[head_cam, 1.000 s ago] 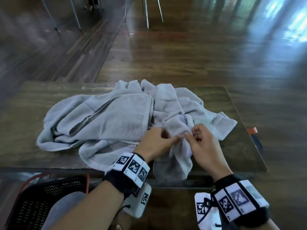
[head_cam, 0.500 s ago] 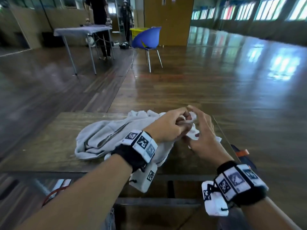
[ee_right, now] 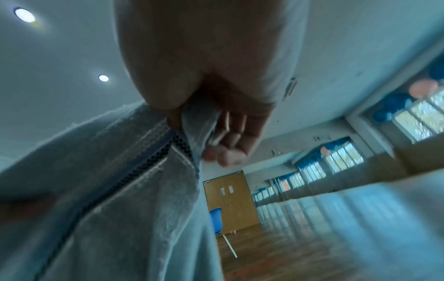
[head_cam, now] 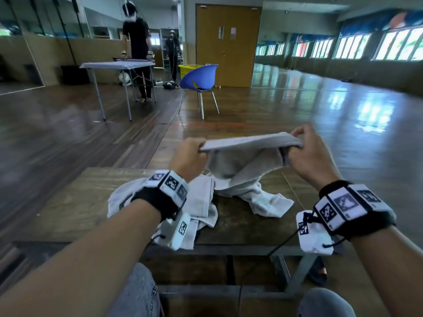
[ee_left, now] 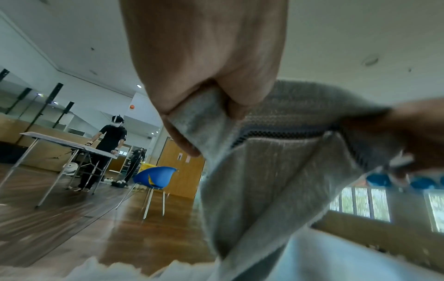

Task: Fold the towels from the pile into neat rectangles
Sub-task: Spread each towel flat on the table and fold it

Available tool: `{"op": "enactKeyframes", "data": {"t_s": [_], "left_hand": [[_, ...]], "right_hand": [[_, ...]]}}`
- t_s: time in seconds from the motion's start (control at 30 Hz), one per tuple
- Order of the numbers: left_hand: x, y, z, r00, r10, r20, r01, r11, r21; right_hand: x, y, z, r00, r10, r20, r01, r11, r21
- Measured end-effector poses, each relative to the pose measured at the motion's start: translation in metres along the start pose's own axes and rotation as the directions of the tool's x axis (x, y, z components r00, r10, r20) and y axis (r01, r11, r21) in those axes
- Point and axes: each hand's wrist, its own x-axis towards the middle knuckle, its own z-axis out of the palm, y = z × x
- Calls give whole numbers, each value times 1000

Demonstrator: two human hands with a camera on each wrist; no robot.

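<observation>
A grey towel (head_cam: 242, 156) with a dark checkered stripe (ee_left: 283, 133) hangs lifted above the wooden table (head_cam: 75, 209), its top edge stretched between both hands. My left hand (head_cam: 190, 154) pinches the left end of that edge, seen close in the left wrist view as the towel (ee_left: 264, 180) under thumb and fingers. My right hand (head_cam: 306, 149) pinches the right end; the right wrist view shows the towel (ee_right: 120, 199) gripped by thumb and curled fingers. The towel's lower end still trails on the table. More crumpled grey towels (head_cam: 201, 204) lie in a pile beneath my left wrist.
Beyond the table, a blue chair (head_cam: 201, 81) stands on the wooden floor. A person (head_cam: 137, 53) stands at a folding table (head_cam: 119, 65) far left. A yellow basket (head_cam: 187, 69) sits by the wooden door (head_cam: 226, 44).
Both hands rose from the pile and drew apart, stretching one towel's edge taut in the air. The head view tilted up from the table to the room.
</observation>
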Motion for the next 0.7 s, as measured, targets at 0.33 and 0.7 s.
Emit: {"op": "enactKeyframes", "data": {"t_s": [0.33,0.7], "left_hand": [[-28,54,-43,972,141,-189,-185,954,-235],[-94,-37,16,957,-154,246,101,972,214]], "right_hand": [[-32,-7,-37,995,-60,77,21,906,422],[-108,93,30,801,288,524,-246,958,-151]]}}
